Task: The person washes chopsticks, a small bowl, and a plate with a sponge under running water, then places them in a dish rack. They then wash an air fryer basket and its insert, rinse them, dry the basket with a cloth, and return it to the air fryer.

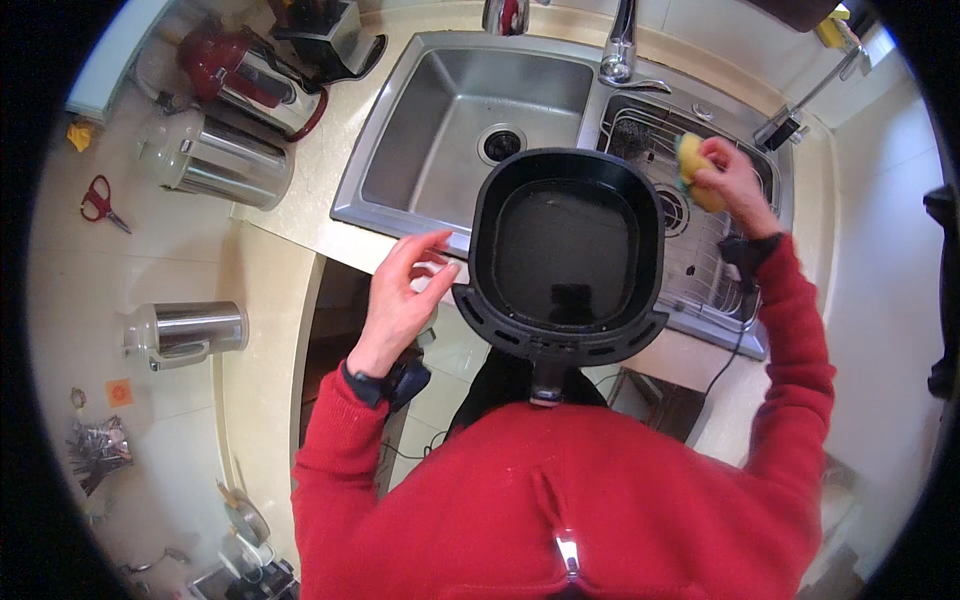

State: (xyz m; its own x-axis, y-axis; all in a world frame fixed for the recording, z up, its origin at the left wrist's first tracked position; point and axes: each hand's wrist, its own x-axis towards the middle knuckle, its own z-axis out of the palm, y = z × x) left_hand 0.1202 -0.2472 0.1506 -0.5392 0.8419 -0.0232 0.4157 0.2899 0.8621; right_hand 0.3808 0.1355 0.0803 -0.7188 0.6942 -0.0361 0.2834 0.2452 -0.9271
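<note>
A black air fryer basket [566, 247] rests across the front rim of the sink, its handle [546, 384] pointing at my body. Some liquid shines on its floor. My left hand [405, 300] is just left of the basket, fingers apart and curved, with nothing in it. In my right hand [731, 184] is a yellow sponge [697, 171] with a green scouring side, held above the right sink basin. That basin contains a wire rack [712, 289] and a dark mesh scrubber [628, 139]. The left basin [442, 127] has a drain [501, 144] at its back right.
A chrome faucet [619, 52] rises behind the basins. Along the left counter stand a red electric kettle [247, 75], a steel thermos jug [229, 161], a smaller jug [195, 330] and a knife block [322, 37]. Red-handled scissors [101, 202] hang on the wall.
</note>
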